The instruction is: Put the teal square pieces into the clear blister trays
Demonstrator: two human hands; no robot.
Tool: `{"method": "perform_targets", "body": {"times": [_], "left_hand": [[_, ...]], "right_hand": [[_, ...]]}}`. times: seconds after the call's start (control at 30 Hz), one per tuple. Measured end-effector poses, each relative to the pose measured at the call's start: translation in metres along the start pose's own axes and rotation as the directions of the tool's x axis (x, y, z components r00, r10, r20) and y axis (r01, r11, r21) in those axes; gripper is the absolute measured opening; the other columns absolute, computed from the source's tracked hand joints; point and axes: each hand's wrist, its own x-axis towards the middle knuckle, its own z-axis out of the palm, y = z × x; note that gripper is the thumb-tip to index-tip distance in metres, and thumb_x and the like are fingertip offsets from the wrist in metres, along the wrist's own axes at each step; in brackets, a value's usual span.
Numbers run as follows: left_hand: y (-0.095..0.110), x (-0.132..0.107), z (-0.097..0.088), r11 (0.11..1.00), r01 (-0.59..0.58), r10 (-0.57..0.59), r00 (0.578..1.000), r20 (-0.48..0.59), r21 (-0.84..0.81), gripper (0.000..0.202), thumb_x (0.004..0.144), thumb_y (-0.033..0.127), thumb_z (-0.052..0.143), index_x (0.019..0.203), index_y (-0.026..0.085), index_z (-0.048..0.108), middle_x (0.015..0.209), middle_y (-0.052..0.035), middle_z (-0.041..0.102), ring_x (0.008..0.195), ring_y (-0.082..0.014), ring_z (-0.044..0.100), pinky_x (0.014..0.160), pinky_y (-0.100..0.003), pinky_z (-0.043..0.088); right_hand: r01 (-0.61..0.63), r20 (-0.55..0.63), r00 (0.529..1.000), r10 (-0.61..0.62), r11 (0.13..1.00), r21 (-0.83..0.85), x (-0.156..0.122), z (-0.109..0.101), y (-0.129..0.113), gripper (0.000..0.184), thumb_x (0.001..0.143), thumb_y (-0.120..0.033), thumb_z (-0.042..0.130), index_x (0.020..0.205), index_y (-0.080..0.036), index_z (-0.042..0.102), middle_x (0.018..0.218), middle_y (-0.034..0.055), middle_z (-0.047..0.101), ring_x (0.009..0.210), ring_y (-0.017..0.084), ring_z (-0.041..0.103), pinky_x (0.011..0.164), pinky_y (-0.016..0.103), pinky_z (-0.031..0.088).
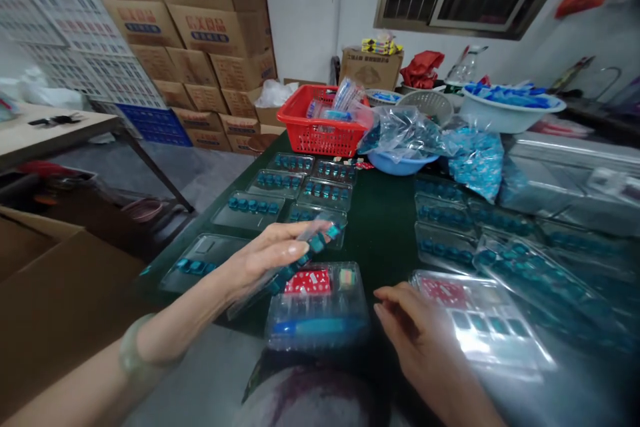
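Left hand (263,260): closed on a clear blister tray (285,273), fingers across its upper edge, thumb hidden. Tray is thin rigid plastic, tilted up off the table (385,247), its far end past the fingertips. Teal blocks (317,243) sit in a row in its moulded cavities; exact shape hard to make out through the plastic.

Just below the left hand: clear box (317,307) holding a red card (307,281) and a blue stick (320,327). Its contents are partly blurred.

Right hand (425,333): open, fingers loosely curved, palm down. Just right of it is a second clear tray (480,320) with a red card and teal squares, washed out by glare. Contact with the hand: can't tell.

Ahead of the left hand: flat clear trays (280,183) in rows on the dark green surface, each with teal blocks. More trays (445,217) lie ahead of the right hand. Beyond them: red plastic basket (320,121), blue bowl (400,163) under crinkled clear bag, white basin (510,110) of blue pieces. Right-side trays run off frame.
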Motion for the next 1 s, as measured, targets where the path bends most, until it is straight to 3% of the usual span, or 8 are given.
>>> {"method": "perform_targets", "body": {"times": [0.17, 0.3, 0.47, 0.6, 0.67, 0.77, 0.9, 1.0], "left_hand": [[0.013, 0.002, 0.01, 0.983, 0.086, -0.096, 0.994, 0.056, 0.164, 0.046, 0.072, 0.033, 0.054, 0.116, 0.021, 0.048, 0.112, -0.0053, 0.051, 0.106, -0.0309, 0.04, 0.09, -0.046, 0.027], [0.002, 0.009, 0.016, 0.997, -0.05, 0.05, 0.999, -0.007, -0.059, 0.051, 0.073, 0.035, 0.049, 0.119, 0.017, 0.042, 0.118, -0.0096, 0.046, 0.109, -0.0306, 0.036, 0.094, -0.046, 0.021], [-0.004, 0.013, 0.015, 0.961, -0.083, 0.114, 0.988, 0.103, -0.263, 0.071, 0.064, 0.044, 0.049, 0.124, 0.01, 0.032, 0.114, -0.0158, 0.046, 0.107, -0.0336, 0.037, 0.092, -0.048, 0.022], [0.005, 0.006, 0.01, 0.986, -0.164, 0.155, 0.974, 0.165, 0.043, 0.079, 0.06, 0.042, 0.06, 0.127, 0.014, 0.029, 0.12, -0.0128, 0.042, 0.111, -0.0315, 0.034, 0.093, -0.044, 0.025], [0.011, 0.002, 0.011, 0.907, -0.246, 0.187, 0.962, 0.197, 0.342, 0.088, 0.054, 0.038, 0.068, 0.128, 0.017, 0.026, 0.123, -0.0113, 0.038, 0.111, -0.03, 0.034, 0.094, -0.041, 0.023], [0.019, 0.0, 0.015, 0.645, -0.34, 0.195, 0.939, 0.282, 0.684, 0.097, 0.047, 0.041, 0.07, 0.129, 0.019, 0.024, 0.127, -0.0101, 0.033, 0.113, -0.0307, 0.031, 0.097, -0.043, 0.017], [0.029, 0.005, 0.016, 0.4, -0.417, 0.123, 0.907, 0.404, 0.816, 0.096, 0.049, 0.049, 0.066, 0.13, 0.022, 0.023, 0.129, -0.0111, 0.03, 0.116, -0.0327, 0.024, 0.095, -0.048, 0.014], [0.031, 0.007, 0.013, 0.297, -0.416, 0.156, 0.909, 0.387, 0.859, 0.092, 0.052, 0.054, 0.065, 0.129, 0.024, 0.026, 0.135, -0.011, 0.021, 0.12, -0.0356, 0.014, 0.094, -0.052, 0.01]], "right_hand": [[-0.048, 0.001, 0.999, 0.048, 0.997, 0.066, -0.006, 0.007, 0.006, 0.017, 0.081, -0.027, 0.044, 0.094, -0.021, 0.053, 0.076, 0.0018, 0.05, 0.061, 0.01, 0.049, 0.052, 0.02, 0.039], [-0.066, -0.033, 0.997, 0.072, 0.986, 0.155, -0.001, 0.011, -0.01, 0.032, 0.079, -0.028, 0.048, 0.11, -0.023, 0.043, 0.088, 0.0022, 0.048, 0.058, 0.008, 0.047, 0.052, 0.02, 0.041], [-0.029, -0.125, 0.99, 0.067, 0.957, 0.287, 0.015, 0.003, -0.034, 0.035, 0.08, -0.03, 0.047, 0.114, -0.026, 0.04, 0.094, 0.0025, 0.048, 0.06, 0.007, 0.047, 0.05, 0.019, 0.04], [-0.199, 0.052, 0.977, 0.207, 0.794, 0.574, 0.025, -0.007, -0.039, 0.033, 0.084, -0.039, 0.038, 0.114, -0.024, 0.04, 0.087, 0.0035, 0.053, 0.058, 0.009, 0.049, 0.045, 0.019, 0.039], [-0.282, 0.168, 0.959, 0.229, 0.693, 0.664, 0.029, -0.008, -0.038, 0.036, 0.085, -0.043, 0.033, 0.113, -0.022, 0.042, 0.081, 0.0042, 0.054, 0.055, 0.009, 0.05, 0.04, 0.018, 0.036], [-0.363, 0.3, 0.931, 0.208, 0.597, 0.715, 0.036, -0.004, -0.035, 0.037, 0.084, -0.044, 0.036, 0.108, -0.017, 0.046, 0.072, 0.0041, 0.055, 0.049, 0.009, 0.048, 0.036, 0.017, 0.033], [-0.429, 0.401, 0.898, 0.181, 0.558, 0.71, 0.042, 0.003, -0.033, 0.033, 0.079, -0.041, 0.048, 0.097, -0.014, 0.05, 0.07, 0.0047, 0.057, 0.044, 0.007, 0.046, 0.033, 0.015, 0.031], [-0.344, 0.271, 0.939, 0.211, 0.558, 0.755, 0.044, 0.01, -0.033, 0.031, 0.08, -0.039, 0.046, 0.101, -0.015, 0.049, 0.067, 0.0028, 0.055, 0.043, 0.006, 0.044, 0.034, 0.016, 0.032]]}}
